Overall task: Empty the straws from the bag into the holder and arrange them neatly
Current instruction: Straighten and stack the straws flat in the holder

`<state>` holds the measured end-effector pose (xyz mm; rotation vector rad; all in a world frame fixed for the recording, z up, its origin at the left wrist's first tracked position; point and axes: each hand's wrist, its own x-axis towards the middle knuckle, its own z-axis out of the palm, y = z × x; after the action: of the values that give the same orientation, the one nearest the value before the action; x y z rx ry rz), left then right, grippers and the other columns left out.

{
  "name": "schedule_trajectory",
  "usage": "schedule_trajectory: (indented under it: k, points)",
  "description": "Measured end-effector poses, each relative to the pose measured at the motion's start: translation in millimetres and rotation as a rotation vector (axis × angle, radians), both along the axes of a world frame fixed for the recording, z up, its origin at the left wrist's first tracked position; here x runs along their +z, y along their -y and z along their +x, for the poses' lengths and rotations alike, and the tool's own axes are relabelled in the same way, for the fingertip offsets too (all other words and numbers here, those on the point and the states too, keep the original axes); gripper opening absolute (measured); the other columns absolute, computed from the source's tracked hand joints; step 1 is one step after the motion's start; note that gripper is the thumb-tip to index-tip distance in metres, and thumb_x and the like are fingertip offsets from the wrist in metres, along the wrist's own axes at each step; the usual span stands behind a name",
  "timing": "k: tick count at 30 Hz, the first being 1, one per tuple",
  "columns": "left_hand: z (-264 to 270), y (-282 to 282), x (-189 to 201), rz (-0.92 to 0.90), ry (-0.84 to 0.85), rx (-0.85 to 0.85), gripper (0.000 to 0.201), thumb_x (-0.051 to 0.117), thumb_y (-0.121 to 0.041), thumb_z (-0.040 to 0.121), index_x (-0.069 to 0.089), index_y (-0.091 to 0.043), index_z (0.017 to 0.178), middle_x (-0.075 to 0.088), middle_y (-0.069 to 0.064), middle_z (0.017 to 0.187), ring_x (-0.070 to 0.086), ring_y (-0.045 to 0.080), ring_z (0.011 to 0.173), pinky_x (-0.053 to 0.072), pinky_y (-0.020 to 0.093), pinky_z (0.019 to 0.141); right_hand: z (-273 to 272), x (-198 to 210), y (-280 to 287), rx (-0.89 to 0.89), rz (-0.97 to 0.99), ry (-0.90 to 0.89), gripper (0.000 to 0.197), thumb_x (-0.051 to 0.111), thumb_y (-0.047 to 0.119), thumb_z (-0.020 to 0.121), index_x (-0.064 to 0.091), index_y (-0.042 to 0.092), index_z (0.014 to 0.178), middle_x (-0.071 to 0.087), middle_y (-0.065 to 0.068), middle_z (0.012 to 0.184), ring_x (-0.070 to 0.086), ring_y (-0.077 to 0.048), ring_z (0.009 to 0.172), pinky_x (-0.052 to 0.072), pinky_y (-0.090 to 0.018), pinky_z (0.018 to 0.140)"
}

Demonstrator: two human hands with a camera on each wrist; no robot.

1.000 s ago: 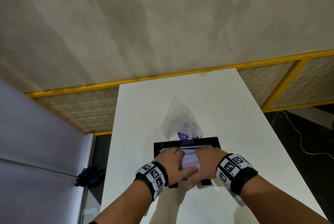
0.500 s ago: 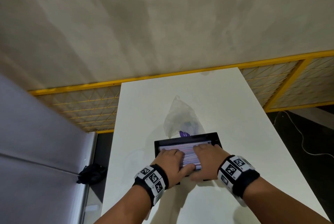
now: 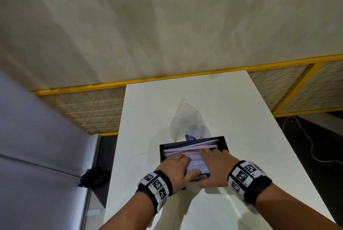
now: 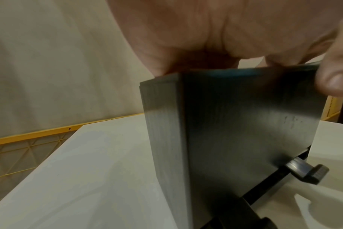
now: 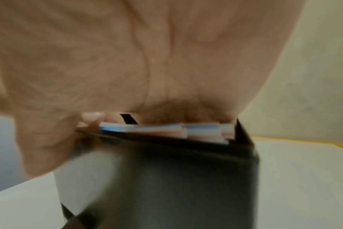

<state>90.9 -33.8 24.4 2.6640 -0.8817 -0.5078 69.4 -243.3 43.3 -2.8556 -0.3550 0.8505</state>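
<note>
A black box-shaped holder (image 3: pixel 161 153) stands on the white table, filled with pink, blue and white straws (image 3: pixel 191 149) lying lengthwise. My left hand (image 3: pixel 176 166) lies on the left part of the straws, its thumb (image 4: pixel 337 77) against the holder's near wall (image 4: pixel 245 124). My right hand (image 3: pixel 215 164) presses flat on the right part of the straws (image 5: pixel 166 128), above the near wall (image 5: pixel 186 178). A few straws at the back lie slanted. The clear plastic bag (image 3: pixel 187 120), with a purple label, lies crumpled just behind the holder.
The white table (image 3: pixel 250 127) extends far beyond the bag. A yellow mesh fence (image 3: pixel 83 111) runs along its far end and both sides. A dark bundle (image 3: pixel 94 176) lies on the floor at left, and a cable (image 3: pixel 311 146) at right. A black tab (image 4: pixel 307 172) juts from the holder's base.
Both hands have slid back a little toward the holder's near side, so more straws show at the back. The holder and bag have stayed in place.
</note>
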Motion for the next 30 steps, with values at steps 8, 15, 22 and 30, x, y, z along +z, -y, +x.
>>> schedule_trajectory:
  k: [8,15,22,30]
  points:
    - [4.3,-2.1,6.3,0.057,0.01,0.027,0.051,0.041,-0.067,0.095,0.059,-0.023,0.114,0.061,-0.002,0.109,0.058,0.021,0.104,0.047,0.034,0.09,-2.5,30.3,-0.4,0.082,-0.001,0.237,0.058,0.058,0.064,0.079,0.052,0.029,0.124,0.054,0.004,0.122,0.053,-0.02,0.114,0.043,-0.037,0.095]
    - [15.0,-3.8,8.6,-0.052,0.107,-0.007,0.065,0.063,-0.06,0.085,0.046,-0.027,0.139,0.051,-0.003,0.139,0.048,0.018,0.125,0.039,0.03,0.107,4.8,1.4,-2.0,0.02,-0.034,-0.01,0.123,0.074,0.067,0.073,0.005,0.022,0.164,0.02,-0.006,0.166,0.022,-0.028,0.152,0.024,-0.044,0.123]
    - [11.4,1.5,6.2,0.13,0.047,0.045,0.063,0.042,-0.064,0.095,0.046,-0.019,0.14,0.06,0.006,0.132,0.055,0.026,0.12,0.041,0.035,0.105,7.2,7.6,2.6,-0.011,0.127,0.078,0.097,0.072,0.065,0.073,0.031,0.03,0.154,0.048,0.003,0.138,0.052,-0.02,0.124,0.043,-0.036,0.107]
    - [14.2,-8.3,10.4,0.15,0.139,0.022,0.046,0.047,-0.055,0.096,0.056,-0.021,0.126,0.062,0.002,0.123,0.055,0.023,0.11,0.037,0.033,0.102,-12.8,17.1,10.0,-0.126,0.058,0.168,0.091,0.067,0.067,0.078,0.037,0.015,0.146,0.044,-0.004,0.141,0.052,-0.021,0.119,0.049,-0.031,0.099]
